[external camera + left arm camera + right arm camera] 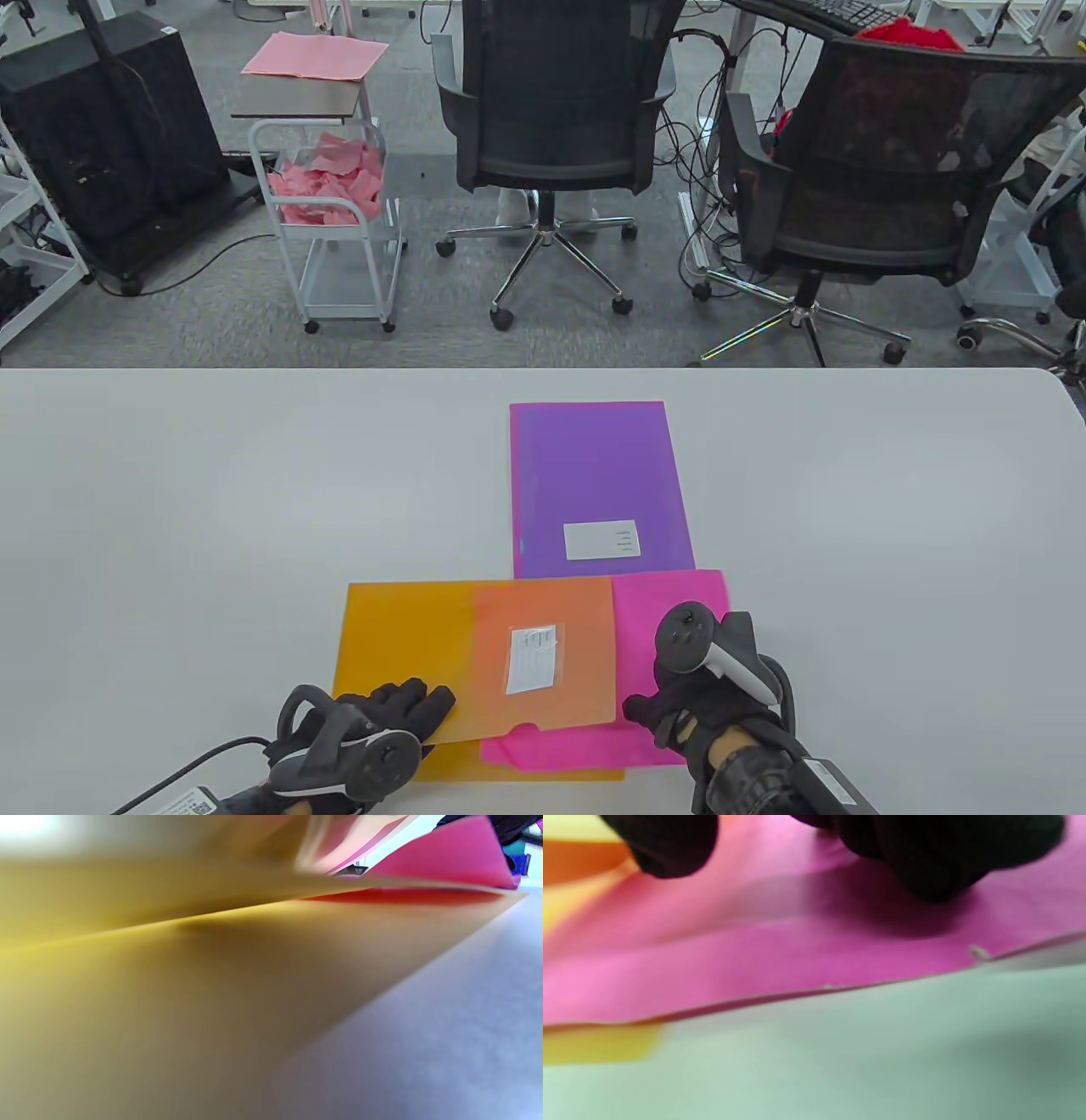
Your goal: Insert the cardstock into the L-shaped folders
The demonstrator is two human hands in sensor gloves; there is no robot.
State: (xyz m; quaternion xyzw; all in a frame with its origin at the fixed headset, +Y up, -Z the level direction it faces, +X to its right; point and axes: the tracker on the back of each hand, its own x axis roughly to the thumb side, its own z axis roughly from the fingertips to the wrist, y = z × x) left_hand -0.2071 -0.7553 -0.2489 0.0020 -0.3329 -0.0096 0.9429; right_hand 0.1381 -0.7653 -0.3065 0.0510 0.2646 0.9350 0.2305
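Orange translucent folder (475, 654) lies at the near table (170, 509) edge, overlapping my pink cardstock (670, 603). My left hand (373, 730) rests fingers flat on the folder's near left corner. My right hand (713, 679) presses the pink sheet, its grip unclear. A purple folder (594, 484) lies just beyond.

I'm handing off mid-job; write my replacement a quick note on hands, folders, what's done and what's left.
Left hand rests on the orange folder's near edge, top sheet lifted.
Right hand presses the pink cardstock, which lies partly inside the orange folder.
Purple folder lies flat further back, touching the pink sheet's far edge; whether it is filled, I cannot tell.
Done: pink sheet started in.
Left: slide it fully home, then check the purple folder.
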